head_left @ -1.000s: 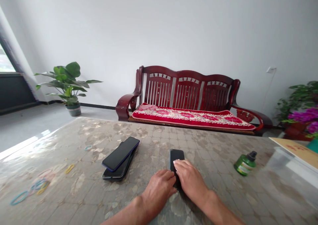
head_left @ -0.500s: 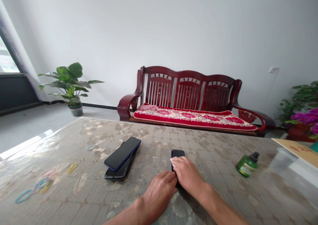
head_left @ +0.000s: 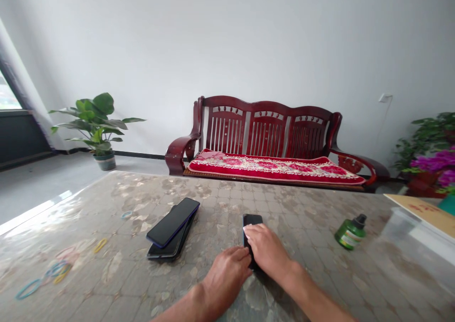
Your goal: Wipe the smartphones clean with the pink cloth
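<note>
A dark smartphone point(head_left: 252, 219) lies on the table in front of me, its far end showing beyond my fingers. Across its top and right side rests my right hand point(head_left: 267, 246), fingers closed over it and thumb side hidden. My left hand point(head_left: 229, 270) is at the phone's near left edge, with curled fingers pressed against it; the fingertips are partly out of sight. To the left, a phone with a blue edge point(head_left: 173, 221) lies askew on top of another black phone point(head_left: 165, 251).
Several coloured hair ties point(head_left: 57, 271) are scattered on the table point(head_left: 121, 284) at left. A green bottle with a black cap point(head_left: 350, 233) stands at right, near a clear plastic box point(head_left: 415, 236). Behind the table are a wooden bench point(head_left: 265, 127) and a potted plant point(head_left: 103, 123).
The view has shifted slightly, so everything sits a little further left. Both hands remain on the phone in nearly the same pose; nothing was picked up or let go.
</note>
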